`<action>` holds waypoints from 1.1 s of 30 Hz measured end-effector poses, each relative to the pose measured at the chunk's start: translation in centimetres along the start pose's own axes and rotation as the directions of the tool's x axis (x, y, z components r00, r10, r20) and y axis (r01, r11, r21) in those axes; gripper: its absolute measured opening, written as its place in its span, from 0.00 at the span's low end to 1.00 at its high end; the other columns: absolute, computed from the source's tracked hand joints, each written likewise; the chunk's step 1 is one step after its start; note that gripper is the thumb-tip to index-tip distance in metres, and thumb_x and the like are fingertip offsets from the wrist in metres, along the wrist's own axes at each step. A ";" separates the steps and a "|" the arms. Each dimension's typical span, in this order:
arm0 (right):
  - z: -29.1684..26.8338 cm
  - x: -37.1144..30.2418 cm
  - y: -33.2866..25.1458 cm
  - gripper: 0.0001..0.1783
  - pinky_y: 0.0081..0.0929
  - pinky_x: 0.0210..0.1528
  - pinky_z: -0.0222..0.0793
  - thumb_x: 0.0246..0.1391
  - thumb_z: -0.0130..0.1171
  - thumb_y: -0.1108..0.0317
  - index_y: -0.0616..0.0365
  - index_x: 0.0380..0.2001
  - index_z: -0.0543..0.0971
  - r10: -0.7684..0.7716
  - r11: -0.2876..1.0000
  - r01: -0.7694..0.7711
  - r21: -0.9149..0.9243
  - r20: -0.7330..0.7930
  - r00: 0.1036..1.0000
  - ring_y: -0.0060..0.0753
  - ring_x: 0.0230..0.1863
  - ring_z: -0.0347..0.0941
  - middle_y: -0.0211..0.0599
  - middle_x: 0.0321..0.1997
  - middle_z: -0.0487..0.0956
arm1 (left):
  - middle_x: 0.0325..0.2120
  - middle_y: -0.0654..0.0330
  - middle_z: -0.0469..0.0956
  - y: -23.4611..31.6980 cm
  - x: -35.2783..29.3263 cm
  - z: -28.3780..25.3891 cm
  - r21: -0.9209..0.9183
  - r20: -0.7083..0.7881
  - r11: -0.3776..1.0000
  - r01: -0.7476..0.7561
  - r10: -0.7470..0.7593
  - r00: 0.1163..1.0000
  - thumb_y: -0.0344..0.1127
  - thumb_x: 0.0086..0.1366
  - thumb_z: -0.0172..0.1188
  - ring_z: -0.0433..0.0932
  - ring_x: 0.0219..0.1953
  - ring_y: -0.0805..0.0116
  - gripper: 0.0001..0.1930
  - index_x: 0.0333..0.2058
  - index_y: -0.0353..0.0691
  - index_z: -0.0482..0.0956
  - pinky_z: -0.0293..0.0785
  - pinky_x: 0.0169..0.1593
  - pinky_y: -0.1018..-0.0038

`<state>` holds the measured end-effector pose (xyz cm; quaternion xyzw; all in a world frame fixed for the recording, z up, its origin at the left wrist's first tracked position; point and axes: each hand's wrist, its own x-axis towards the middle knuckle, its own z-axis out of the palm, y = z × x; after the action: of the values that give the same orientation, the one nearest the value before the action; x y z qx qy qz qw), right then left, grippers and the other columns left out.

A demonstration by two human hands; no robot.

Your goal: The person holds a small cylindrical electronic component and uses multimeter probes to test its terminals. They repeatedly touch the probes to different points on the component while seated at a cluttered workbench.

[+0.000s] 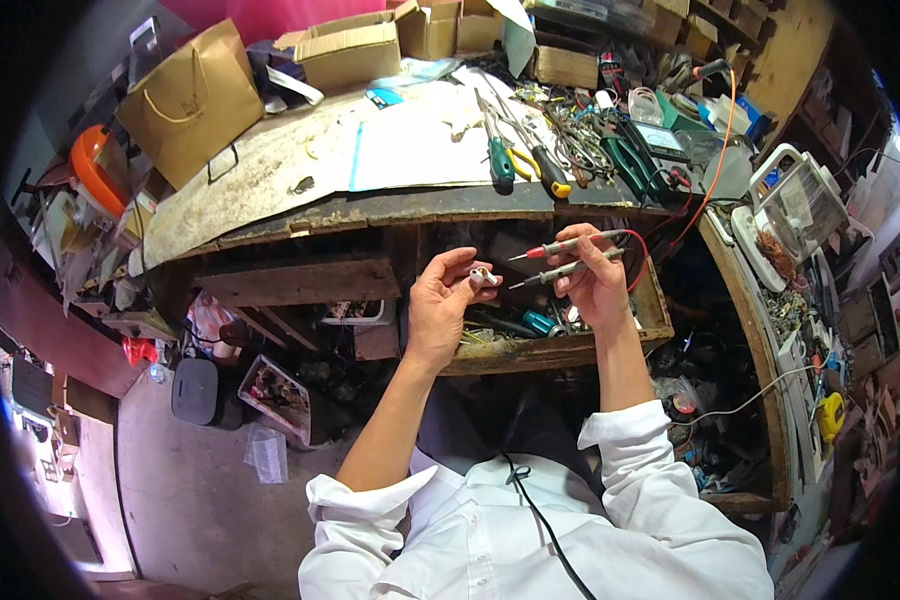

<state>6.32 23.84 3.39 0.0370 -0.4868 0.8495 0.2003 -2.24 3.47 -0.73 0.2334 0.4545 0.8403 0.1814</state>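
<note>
Drawer (560, 356): wooden and open, with mixed small items inside; the landmark for the positions below.
Left hand (440, 308): over the left part of the drawer; thumb and fingers closed in a pinch around a small white part (482, 276).
White part: above the drawer, between the left fingertips, its end facing the probes; its exact kind is too small to tell.
Right hand (602, 288): over the right part of the drawer; fingers partly curled, gripping two test probes side by side.
Red-tipped probe (536, 252): the upper of the pair, its point near the white part and apparently not touching it.
Black-tipped probe (532, 281): the lower of the pair, its point just beside the white part, with a gap between the two tips.
Multimeter (660, 138): analogue, on the surface (240, 205), beyond the drawer and to its right.
Probing step: judged to be the lining-up of both tips, before contact.
Contact move: would call for a steady left pinch, tip spacing matched to the part's contacts, and light pressure without the tips meeting.
</note>
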 end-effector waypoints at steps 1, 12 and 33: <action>0.1 -0.1 0.1 0.11 0.19 0.18 0.71 0.65 0.57 0.64 0.61 0.41 0.77 -0.008 1.000 0.008 -0.015 -0.017 1.000 0.24 0.20 0.77 0.40 0.30 0.82 | 0.45 0.49 0.80 0.1 0.0 0.0 0.003 -0.007 1.000 0.011 -0.011 1.000 0.25 0.69 0.58 0.84 0.44 0.59 0.17 0.55 0.30 0.70 0.84 0.47 0.67; -0.5 -0.5 0.5 0.06 0.15 0.21 0.69 0.58 0.65 0.70 0.59 0.37 0.82 0.127 0.987 -0.137 -0.087 -0.106 0.986 0.18 0.22 0.75 0.31 0.27 0.81 | 0.40 0.53 0.79 0.2 0.1 0.4 0.008 -0.038 0.999 0.052 -0.051 0.998 0.26 0.67 0.61 0.84 0.39 0.61 0.18 0.54 0.30 0.71 0.84 0.42 0.69; 1.6 -1.2 1.9 0.07 0.20 0.21 0.76 0.62 0.61 0.69 0.62 0.38 0.80 -0.139 0.928 0.091 -0.361 -0.109 0.984 0.22 0.23 0.78 0.40 0.29 0.83 | 0.42 0.52 0.80 0.1 0.0 0.4 0.062 -0.011 0.997 0.052 -0.052 0.999 0.24 0.67 0.61 0.84 0.40 0.64 0.18 0.54 0.29 0.71 0.84 0.42 0.73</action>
<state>6.52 21.32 2.37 -0.0278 -0.6144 0.7352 0.2852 -2.08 3.67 -0.41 0.2231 0.4873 0.8217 0.1937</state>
